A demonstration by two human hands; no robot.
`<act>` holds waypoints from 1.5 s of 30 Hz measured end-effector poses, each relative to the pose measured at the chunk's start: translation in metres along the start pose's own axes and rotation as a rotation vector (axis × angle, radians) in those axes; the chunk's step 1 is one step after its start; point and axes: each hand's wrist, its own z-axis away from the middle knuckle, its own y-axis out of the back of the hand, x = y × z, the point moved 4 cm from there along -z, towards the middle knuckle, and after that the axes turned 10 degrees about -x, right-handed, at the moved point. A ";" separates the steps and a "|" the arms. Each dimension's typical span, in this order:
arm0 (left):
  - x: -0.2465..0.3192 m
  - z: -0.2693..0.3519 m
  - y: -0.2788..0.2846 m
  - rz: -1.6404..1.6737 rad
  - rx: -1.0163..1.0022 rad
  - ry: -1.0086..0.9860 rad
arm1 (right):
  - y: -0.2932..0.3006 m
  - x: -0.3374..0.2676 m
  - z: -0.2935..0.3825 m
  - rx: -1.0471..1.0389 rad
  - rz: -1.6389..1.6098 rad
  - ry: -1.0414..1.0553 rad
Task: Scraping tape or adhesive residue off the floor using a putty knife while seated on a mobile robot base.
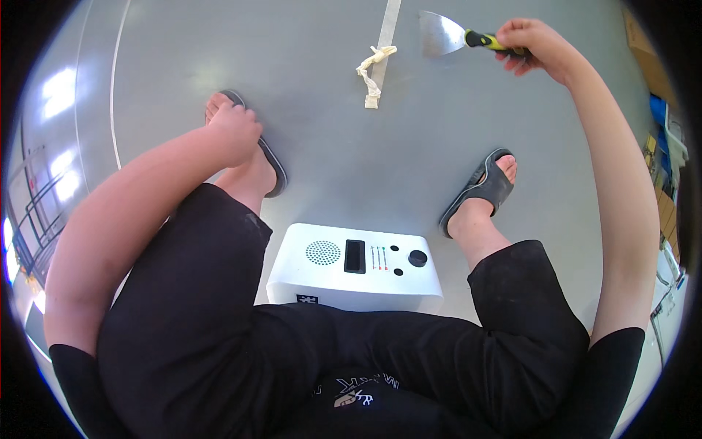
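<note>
My right hand, at the upper right, grips the black and yellow-green handle of a putty knife. Its wide metal blade points left over the grey floor. Left of the blade a strip of pale tape runs along the floor, and a crumpled, peeled length of cream tape lies at its near end. My left hand is bent down over my left foot, in front of a dark slide sandal. Its fingers are curled, and what lies under them is hidden.
Between my legs stands a white box-shaped device with a speaker grille, dark display and black knob. My right foot wears a dark sandal. Thin white lines cross the floor at left. Cardboard and blue items line the right edge.
</note>
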 end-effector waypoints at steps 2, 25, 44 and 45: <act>0.000 0.001 -0.010 0.105 -0.188 0.052 | -0.016 0.014 0.010 -0.134 -0.027 -0.019; -0.002 -0.009 -0.010 0.113 -0.191 0.015 | -0.281 0.059 0.066 -0.230 1.256 0.712; 0.000 0.000 -0.017 0.059 0.032 -0.061 | -0.298 0.059 -0.010 -0.492 1.582 0.711; 0.000 0.002 -0.024 0.069 0.023 -0.060 | -0.302 0.045 0.002 -0.521 1.485 0.779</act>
